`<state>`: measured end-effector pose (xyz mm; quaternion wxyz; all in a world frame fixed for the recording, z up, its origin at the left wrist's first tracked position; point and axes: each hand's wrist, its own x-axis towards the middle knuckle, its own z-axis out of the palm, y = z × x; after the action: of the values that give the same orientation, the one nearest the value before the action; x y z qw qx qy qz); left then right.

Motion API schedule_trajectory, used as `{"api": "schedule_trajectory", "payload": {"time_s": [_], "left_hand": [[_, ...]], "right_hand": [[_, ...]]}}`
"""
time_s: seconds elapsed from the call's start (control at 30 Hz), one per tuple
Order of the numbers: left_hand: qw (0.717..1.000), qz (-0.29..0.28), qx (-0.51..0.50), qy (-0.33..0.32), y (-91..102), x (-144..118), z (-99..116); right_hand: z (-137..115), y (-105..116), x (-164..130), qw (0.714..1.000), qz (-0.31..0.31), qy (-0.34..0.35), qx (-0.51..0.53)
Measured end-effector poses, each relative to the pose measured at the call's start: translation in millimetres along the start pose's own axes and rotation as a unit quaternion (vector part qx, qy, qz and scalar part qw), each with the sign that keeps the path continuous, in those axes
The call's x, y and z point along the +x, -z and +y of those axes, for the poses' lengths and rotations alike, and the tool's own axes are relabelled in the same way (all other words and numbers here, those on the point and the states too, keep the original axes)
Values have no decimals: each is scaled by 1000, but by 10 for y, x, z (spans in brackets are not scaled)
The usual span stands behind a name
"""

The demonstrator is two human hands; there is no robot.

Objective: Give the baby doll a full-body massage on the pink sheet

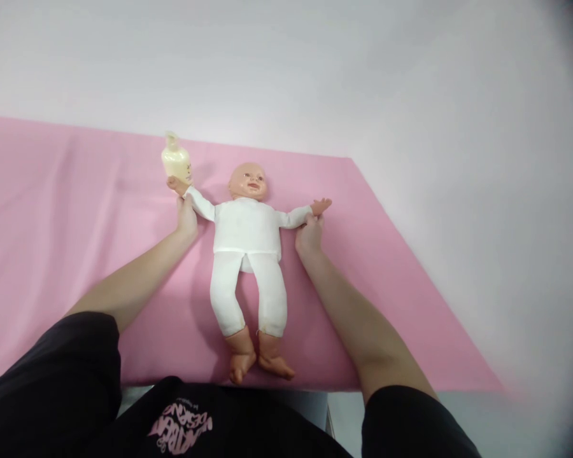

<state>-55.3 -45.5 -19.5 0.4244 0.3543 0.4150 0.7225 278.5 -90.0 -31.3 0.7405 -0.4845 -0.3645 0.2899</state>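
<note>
1. A pink tabletop (67,210) is seen spread below a white wall (286,63).
2. A small bottle (176,160) is stood upright near the far edge, left of the doll's head. It is filled with a pale yellow liquid and topped with a pump cap. It is just behind the doll's raised hand; whether the two touch cannot be told.
3. The left hand (186,216) is reached forward on a bare, outstretched arm and is closed narrowly around the doll's wrist, just below the bottle.
4. A doll (246,232) in a white suit is laid on its back in the middle of the tabletop, head toward the wall, arms spread to both sides, bare feet at the near edge.
5. The right hand (309,234) is stretched forward likewise and is closed on the doll's other forearm, just below its open palm.
6. Black sleeves and a black shirt with pink lettering are seen at the bottom edge.
</note>
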Motion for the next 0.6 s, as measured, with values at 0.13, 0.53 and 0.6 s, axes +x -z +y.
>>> {"api": "schedule_trajectory", "payload": {"time_s": [0.13,0.53,0.6], "left_hand": [[997,-9,54,-46,-76,-150,125],[841,-292,360,-277,-179,-475,363],[866,-265,330,-266,-167,-456,338]], "right_hand": [[-196,-36,-144,991,-71,94,-59],[-393,-151,-404,891,-284,260,-242],[-388,-148,-391,910,-263,243,-208]]}}
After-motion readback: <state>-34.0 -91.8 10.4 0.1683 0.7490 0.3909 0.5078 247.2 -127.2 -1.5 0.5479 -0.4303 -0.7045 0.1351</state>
